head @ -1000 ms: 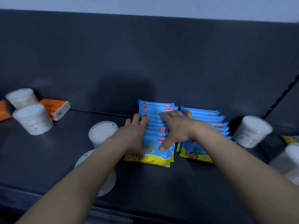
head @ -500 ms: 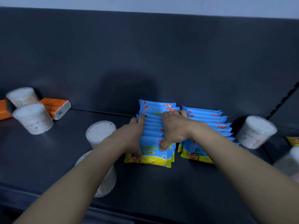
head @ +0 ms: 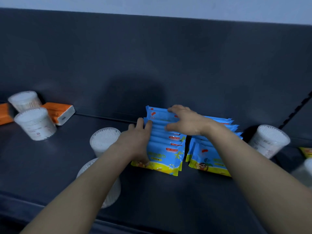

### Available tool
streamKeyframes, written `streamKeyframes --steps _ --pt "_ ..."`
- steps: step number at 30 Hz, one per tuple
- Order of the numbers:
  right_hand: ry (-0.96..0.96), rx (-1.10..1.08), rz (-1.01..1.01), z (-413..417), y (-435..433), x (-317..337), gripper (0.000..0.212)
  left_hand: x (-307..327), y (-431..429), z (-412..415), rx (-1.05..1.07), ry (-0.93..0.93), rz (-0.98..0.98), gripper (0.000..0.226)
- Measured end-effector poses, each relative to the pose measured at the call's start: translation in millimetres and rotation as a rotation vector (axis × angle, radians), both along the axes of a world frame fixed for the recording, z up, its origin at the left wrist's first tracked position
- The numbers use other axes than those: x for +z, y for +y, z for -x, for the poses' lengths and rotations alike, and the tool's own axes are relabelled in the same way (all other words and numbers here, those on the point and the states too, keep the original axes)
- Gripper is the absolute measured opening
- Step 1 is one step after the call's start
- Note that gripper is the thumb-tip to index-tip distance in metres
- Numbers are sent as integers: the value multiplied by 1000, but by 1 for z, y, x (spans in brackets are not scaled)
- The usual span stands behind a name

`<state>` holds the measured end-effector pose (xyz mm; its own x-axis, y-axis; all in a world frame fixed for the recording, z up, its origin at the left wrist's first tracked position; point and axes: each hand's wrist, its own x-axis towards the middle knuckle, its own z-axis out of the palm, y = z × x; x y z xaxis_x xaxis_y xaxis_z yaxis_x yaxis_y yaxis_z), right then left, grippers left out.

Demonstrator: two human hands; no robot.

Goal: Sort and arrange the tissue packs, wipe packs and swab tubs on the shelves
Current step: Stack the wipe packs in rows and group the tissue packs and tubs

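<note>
Two rows of wipe packs (head: 207, 156) stand mid-shelf (head: 67, 166). Left hand (head: 137, 141), grip spread flat, presses the side of the left row (head: 166, 149); right hand (head: 187, 123), grip curled, holds its rear packs.

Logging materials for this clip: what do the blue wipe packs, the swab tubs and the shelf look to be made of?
The wipe packs look like thin glossy plastic film: printed faces, flat sealed edges, slight shine. The swab tubs seem to be clear rigid plastic, since white swab tips show through the wall and lid. The shelf is probably painted metal, matte dark grey with a soft sheen, though that is uncertain.
</note>
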<state>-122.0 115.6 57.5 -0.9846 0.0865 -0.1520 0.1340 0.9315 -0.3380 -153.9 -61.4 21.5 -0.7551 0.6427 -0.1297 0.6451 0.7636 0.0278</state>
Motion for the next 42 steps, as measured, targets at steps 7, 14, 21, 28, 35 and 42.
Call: streamKeyframes --steps 7,14,21,28,35,42 --pt "54 -49 -270 25 2 -14 74 2 3 7 -82 -47 30 136" --pt "-21 0 -176 37 -1 -12 53 0 1 13 -80 21 51 139" --pt "-76 -26 102 44 2 2 28 2 6 21 -70 -75 75 153" --pt "-157 -38 67 49 6 -6 36 3 6 17 -42 -121 36 151" --pt "-428 -108 330 51 3 2 27 -1 -3 6 -62 -115 -33 139" --pt "-454 -83 233 60 -5 -1 30 1 -7 4 -72 -140 -82 135"
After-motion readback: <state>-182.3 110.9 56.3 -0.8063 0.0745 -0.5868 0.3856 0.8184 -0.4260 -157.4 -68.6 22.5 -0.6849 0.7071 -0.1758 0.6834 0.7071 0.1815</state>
